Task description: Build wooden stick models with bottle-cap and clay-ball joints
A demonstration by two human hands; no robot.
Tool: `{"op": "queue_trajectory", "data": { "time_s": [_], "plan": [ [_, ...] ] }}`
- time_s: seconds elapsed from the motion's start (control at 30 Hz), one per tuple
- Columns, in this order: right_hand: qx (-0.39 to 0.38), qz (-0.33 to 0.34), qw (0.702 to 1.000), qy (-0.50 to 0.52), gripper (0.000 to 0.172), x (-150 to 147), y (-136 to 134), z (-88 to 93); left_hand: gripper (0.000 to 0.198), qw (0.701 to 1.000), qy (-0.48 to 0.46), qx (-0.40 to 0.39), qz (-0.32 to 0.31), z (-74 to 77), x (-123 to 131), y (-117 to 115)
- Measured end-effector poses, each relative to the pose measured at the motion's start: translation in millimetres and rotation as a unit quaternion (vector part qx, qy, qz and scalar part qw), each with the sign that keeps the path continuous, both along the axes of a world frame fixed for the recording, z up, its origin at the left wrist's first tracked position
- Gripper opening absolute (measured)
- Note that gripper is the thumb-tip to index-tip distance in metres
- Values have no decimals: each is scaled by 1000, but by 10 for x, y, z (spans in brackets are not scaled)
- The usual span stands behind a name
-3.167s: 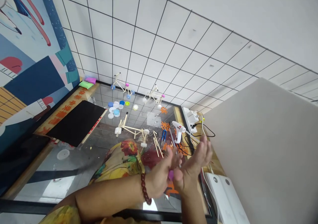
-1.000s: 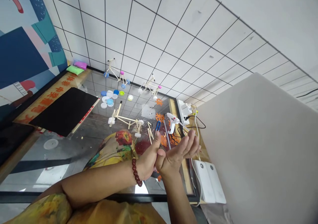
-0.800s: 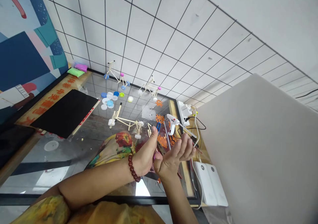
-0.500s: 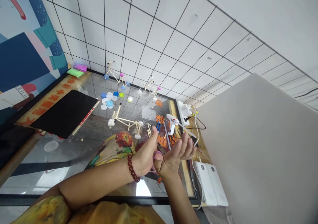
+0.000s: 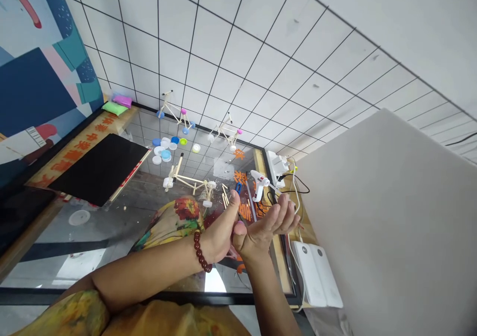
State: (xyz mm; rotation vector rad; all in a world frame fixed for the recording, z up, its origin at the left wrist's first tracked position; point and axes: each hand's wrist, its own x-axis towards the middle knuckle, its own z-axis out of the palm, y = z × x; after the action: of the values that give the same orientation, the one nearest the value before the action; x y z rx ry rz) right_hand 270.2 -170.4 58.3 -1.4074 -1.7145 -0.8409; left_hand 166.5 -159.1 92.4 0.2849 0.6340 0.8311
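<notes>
My left hand (image 5: 219, 231), with a bead bracelet (image 5: 201, 252) at its wrist, is held edge-on with its thumb up. My right hand (image 5: 261, 229) lies palm up with its fingers loosely stretched. The two palms meet around a small lump of pink clay (image 5: 240, 222), mostly hidden between them. Just beyond the hands stands a stick bicycle model (image 5: 190, 181) with white cap wheels. Some loose wooden sticks (image 5: 225, 196) and a blue object (image 5: 238, 188), too small to name, lie near my left thumb. To the right is a white glue gun (image 5: 259, 184).
Two more stick models (image 5: 175, 115) stand by the tiled wall. Coloured bottle caps (image 5: 164, 149) are grouped mid-table. At left lies a black sheet (image 5: 100, 169); behind it are clay packets (image 5: 115, 107). Cables, a power strip (image 5: 278, 164) and a white box (image 5: 316, 274) line the right edge.
The hands remain pressed together, with my right hand shifted slightly right and upward. Less of the pink clay shows between them. The view has moved very slightly.
</notes>
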Motion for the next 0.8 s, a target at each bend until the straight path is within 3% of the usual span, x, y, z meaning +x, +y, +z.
{"op": "queue_trajectory", "data": {
  "time_s": [0.13,0.23,0.43,0.57,0.67,0.8],
  "plan": [
    [-15,18,1000,7,77,-7,17,-17,62,1000,-12,-6,23,-23,16,6],
    [-18,41,999,31,78,-41,24,40,55,997,-37,-55,40,-31,29,24],
    [-134,161,960,183,64,52,-116,397,62,958,-251,-119,-74,-39,8,102],
    [-221,200,948,111,46,296,-233,541,62,954,-276,-96,-74,-102,6,148],
    [-276,188,942,29,46,395,-253,524,62,955,-277,-72,-79,-126,5,174],
    [-309,196,931,16,27,327,-227,447,65,968,-226,-88,-69,-88,0,182]
  ]
}}
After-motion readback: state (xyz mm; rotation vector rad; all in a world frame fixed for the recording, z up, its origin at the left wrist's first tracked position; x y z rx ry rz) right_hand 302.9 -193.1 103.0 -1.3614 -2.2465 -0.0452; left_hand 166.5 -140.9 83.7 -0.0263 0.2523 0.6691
